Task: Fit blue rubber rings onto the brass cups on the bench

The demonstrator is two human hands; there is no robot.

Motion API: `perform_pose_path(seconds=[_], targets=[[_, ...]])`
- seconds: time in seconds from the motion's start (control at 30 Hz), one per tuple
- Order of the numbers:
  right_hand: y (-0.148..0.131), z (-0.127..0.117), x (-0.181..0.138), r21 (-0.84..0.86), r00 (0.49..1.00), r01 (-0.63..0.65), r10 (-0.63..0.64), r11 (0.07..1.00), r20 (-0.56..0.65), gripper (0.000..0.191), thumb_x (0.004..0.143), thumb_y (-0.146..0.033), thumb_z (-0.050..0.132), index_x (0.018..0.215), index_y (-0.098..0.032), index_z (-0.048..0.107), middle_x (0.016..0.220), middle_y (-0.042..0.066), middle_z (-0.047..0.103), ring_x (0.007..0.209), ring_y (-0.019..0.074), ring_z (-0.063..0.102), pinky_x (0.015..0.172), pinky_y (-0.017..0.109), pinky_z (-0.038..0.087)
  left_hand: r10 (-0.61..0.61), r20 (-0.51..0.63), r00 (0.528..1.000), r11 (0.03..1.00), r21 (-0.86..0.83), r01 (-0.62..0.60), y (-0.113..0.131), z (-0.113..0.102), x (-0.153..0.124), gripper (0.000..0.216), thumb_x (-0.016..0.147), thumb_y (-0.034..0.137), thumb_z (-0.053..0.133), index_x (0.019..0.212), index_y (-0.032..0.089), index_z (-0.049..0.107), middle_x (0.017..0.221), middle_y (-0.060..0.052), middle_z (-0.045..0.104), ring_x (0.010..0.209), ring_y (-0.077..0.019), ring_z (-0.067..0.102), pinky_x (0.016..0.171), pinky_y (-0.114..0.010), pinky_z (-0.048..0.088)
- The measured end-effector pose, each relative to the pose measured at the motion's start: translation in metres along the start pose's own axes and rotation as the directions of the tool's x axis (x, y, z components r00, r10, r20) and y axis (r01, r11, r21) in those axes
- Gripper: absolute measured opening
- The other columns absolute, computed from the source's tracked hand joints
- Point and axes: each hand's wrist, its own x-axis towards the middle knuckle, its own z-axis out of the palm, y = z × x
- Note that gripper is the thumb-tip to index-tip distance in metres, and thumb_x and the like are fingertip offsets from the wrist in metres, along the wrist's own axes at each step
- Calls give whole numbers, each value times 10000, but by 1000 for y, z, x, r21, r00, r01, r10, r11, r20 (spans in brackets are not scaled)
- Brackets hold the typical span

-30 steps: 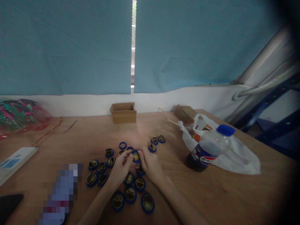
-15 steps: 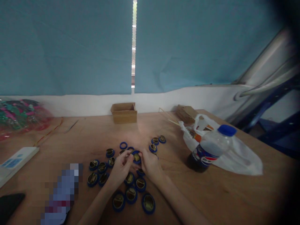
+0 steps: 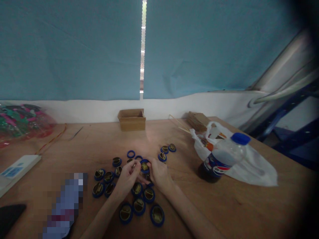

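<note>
Both my hands meet over the middle of the wooden table (image 3: 249, 202). My right hand (image 3: 159, 176) grips a blue ring with a brass insert (image 3: 144, 165) by its edge. My left hand (image 3: 127, 177) is pinched against the same ring from the left, with its fingertips on a small part. Several more blue rings with brass centres (image 3: 139, 205) lie flat below and to the left of my hands. An empty blue ring (image 3: 131, 154) lies just beyond them. Three more lie at the right (image 3: 164, 150).
A small open cardboard box (image 3: 132, 119) stands at the back. A soda bottle with a blue cap (image 3: 223, 157) lies on a white plastic bag (image 3: 254, 167) at the right. At the left are a white device (image 3: 15, 171), a colourful bag (image 3: 20, 122) and a pixelated object (image 3: 66, 205).
My hands stay on the ring and shift only slightly. The left fingers have closed in at its left edge. Nothing else on the table has moved.
</note>
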Motion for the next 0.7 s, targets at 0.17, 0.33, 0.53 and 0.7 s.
perform_pose_path(seconds=[0.17,0.33,0.53,0.7], targets=[[1,1,0,62,998,-54,54,997,11,261,978,-203,277,1011,-144,530,725,58,637,665,172,616,604,261,452,12,14,1000,1000,17,-12,-2,1,1,433,840,533,508,997,129,519,489,23,617,456,-190,653,499,-264,497],[-1,-4,3,201,971,-228,208,953,116,234,982,-214,293,932,-175,519,715,23,619,636,152,607,575,242,417,16,16,1000,999,28,-16,-5,-1,4,442,839,530,511,1038,136,507,604,0,662,541,-195,684,520,-258,509],[-4,-11,9,291,945,-314,270,904,183,213,984,-256,337,930,-186,531,792,30,646,738,161,626,636,250,428,74,-23,997,992,103,-71,5,-1,1,410,868,499,480,1064,143,536,641,-21,691,641,-216,701,588,-279,525],[-3,-9,8,270,943,-312,263,911,203,219,983,-241,324,1021,-186,532,844,38,657,787,175,642,685,269,456,128,-31,991,978,170,-121,12,0,-2,349,882,462,477,1002,154,588,761,-39,716,661,-205,699,627,-269,509]])
